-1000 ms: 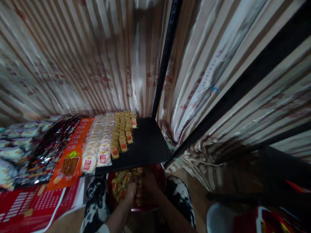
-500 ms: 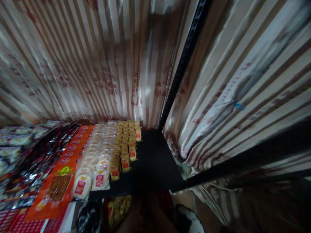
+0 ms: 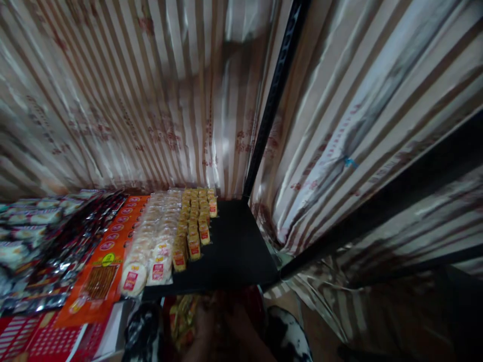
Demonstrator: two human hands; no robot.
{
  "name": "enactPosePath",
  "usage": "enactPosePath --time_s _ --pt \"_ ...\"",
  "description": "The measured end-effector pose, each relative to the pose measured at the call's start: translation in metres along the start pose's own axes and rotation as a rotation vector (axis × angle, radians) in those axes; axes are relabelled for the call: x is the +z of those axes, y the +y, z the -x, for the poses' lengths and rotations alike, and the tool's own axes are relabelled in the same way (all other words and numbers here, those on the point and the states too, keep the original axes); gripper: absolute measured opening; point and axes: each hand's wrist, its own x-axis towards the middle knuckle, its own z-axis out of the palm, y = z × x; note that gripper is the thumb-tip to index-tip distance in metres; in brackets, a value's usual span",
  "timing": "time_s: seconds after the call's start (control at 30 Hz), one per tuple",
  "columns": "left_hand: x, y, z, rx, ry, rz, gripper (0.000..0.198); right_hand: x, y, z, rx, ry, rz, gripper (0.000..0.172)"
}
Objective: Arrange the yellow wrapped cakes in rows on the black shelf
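Low in the view, my left hand [image 3: 206,311] and my right hand [image 3: 234,318] are close together in a dark red basket [image 3: 256,301] below the shelf edge. Shadow hides their fingers and whatever they may hold. Beside my left hand lie yellow-wrapped snack packs [image 3: 183,322]. On the black shelf [image 3: 237,246] above, small yellow snack packs [image 3: 193,241] stand in several rows. To their left are rows of clear-wrapped round white crackers [image 3: 160,261].
Further left are an orange snack packet [image 3: 100,276], dark shiny packets [image 3: 71,251] and white packets [image 3: 33,216]. A black metal post [image 3: 271,100] rises at the back corner, before striped sheeting [image 3: 169,100]. A black bundle [image 3: 142,332] and red plastic baskets [image 3: 45,337] sit low left.
The view has shifted slightly, so the shelf's right end and post appear further left. My hands show a little higher in the basket. The rows of packs look the same.
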Motion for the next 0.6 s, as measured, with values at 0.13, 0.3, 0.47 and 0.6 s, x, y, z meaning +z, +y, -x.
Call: enactPosePath --time_s 0.13,0.3,0.47,0.6 --pt "-0.025 0.001 0.022 0.083 -0.064 -0.138 0.009 -0.024 -0.014 0.028 -0.145 -0.014 0.105 0.033" --pt "-0.058 0.02 0.048 0.235 -0.26 -0.172 0.016 -0.051 -0.029 0.052 -0.408 -0.095 0.157 0.04" --pt "-0.076 0.05 0.057 0.404 -0.346 -0.261 0.017 -0.055 -0.035 0.058 -0.479 -0.259 0.125 0.035" --pt "-0.081 0.067 0.055 0.48 -0.435 -0.199 0.024 -0.061 -0.04 0.06 -0.431 -0.249 0.08 0.027"
